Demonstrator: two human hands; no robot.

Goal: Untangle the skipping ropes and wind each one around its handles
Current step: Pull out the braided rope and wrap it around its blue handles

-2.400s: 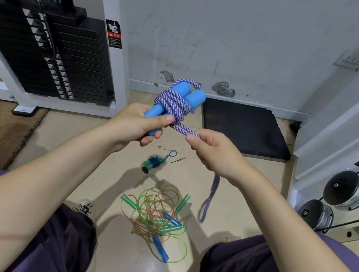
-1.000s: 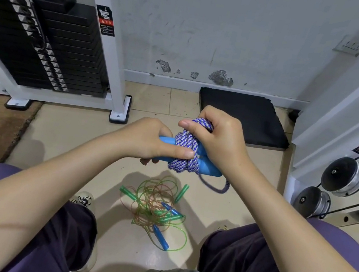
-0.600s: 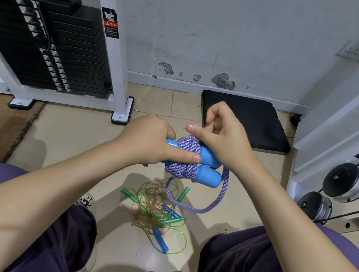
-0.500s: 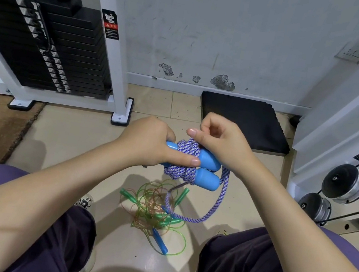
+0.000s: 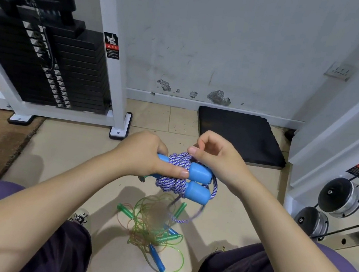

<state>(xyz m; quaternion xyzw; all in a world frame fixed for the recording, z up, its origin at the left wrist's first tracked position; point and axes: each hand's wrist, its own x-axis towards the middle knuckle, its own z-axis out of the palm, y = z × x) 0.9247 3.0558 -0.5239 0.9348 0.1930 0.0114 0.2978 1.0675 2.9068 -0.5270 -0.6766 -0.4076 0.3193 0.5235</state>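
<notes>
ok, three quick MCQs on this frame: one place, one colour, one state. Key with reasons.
1. Where is the tangled pile?
A. on the black mat
B. on the floor between the knees
C. on the weight stack

2. What colour are the held handles?
A. green
B. red
C. blue

3. What state is the purple rope in?
A. mostly wound, a loop hanging loose
B. fully stretched out
C. lying untouched on the floor

Key: B, the pile lies on the floor below the hands; C, both handles are blue; A, coils sit round the handles in the left hand, right hand at the rope.
</notes>
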